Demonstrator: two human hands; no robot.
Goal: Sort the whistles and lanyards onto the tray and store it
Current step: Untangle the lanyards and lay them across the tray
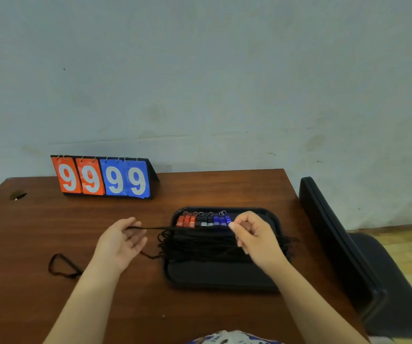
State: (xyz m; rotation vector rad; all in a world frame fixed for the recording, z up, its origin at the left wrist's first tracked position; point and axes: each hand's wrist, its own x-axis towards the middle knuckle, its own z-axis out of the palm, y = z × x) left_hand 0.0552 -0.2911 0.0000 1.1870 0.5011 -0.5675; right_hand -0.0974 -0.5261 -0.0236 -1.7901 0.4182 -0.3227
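Observation:
A black tray (221,276) lies on the brown table, right of centre. Along its far edge stands a row of whistles: red (186,220), black (204,221) and blue (221,220). A heap of black lanyards (200,245) lies across the tray's middle. One black lanyard (160,228) is stretched level between my hands, above the tray's left edge. My right hand (254,237) pinches its right end beside the blue whistles. My left hand (120,242) is left of the tray, palm up, fingers relaxed, with the cord's left end lying across it. Another loose lanyard (62,265) lies on the table at the left.
A flip scoreboard (103,177) showing 9s in orange and blue stands at the table's back left against the wall. A dark chair (344,247) stands close to the table's right edge. A small dark mark (17,195) is at the far left of the table.

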